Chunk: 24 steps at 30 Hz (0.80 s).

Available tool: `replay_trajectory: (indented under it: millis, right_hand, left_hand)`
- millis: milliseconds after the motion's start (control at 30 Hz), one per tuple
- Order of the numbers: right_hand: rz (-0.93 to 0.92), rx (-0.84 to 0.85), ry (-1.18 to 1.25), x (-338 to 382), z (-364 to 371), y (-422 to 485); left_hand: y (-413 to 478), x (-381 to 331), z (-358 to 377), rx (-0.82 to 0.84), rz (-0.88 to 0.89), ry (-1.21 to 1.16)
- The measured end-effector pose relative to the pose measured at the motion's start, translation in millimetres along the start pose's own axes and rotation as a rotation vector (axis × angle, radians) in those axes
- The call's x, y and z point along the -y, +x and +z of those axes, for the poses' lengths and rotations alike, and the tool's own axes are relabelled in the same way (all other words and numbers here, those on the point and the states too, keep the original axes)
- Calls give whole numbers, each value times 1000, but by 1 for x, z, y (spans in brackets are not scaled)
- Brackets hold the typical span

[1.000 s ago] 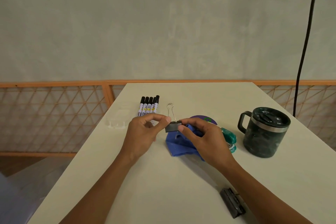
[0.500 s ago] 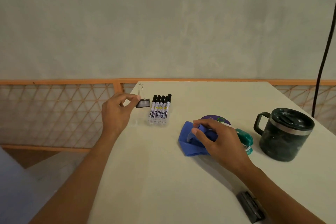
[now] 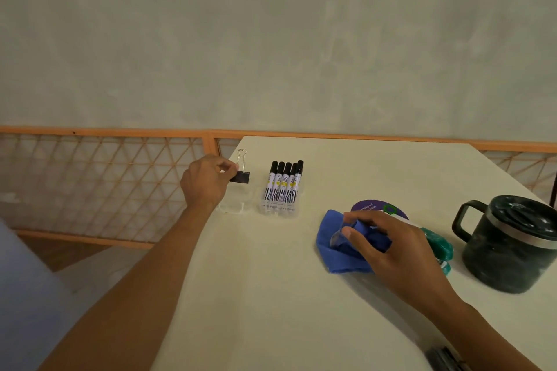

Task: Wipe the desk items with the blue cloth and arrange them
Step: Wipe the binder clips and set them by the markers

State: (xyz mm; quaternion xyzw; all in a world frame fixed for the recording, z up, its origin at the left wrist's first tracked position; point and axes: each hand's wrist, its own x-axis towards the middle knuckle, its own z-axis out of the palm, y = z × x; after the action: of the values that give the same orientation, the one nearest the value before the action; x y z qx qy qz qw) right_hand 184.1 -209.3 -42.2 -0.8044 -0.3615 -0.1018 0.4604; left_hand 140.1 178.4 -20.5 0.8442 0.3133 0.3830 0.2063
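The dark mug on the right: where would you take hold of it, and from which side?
By its handle, coming from the left. The mug stands upright with a lid on top, and the loop handle juts out leftward, toward the right hand, so fingers can curl through it.

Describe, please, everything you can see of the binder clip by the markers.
The binder clip has a black, metal-looking body and a silvery wire handle standing upright. The left hand pinches it at the handle's base, at the far left corner of the table, just left of the markers, apart from them. Whether it rests on the table cannot be told.
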Motion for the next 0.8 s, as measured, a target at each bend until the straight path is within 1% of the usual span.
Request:
replay_trajectory:
  millis: [300,467,600,800]
  right_hand:
    - [2,-8,-23,0,1,0]
    - [0,-10,-31,0,2,0]
    - [7,-8,-36,-1,2,1]
    - [8,-5,-39,-1,1,1]
  left_hand:
    - [3,4,14,42,-28,99]
    - [3,1,16,44,-20,169]
    - [8,0,16,85,-12,222]
    - [12,-6,16,100,17,281]
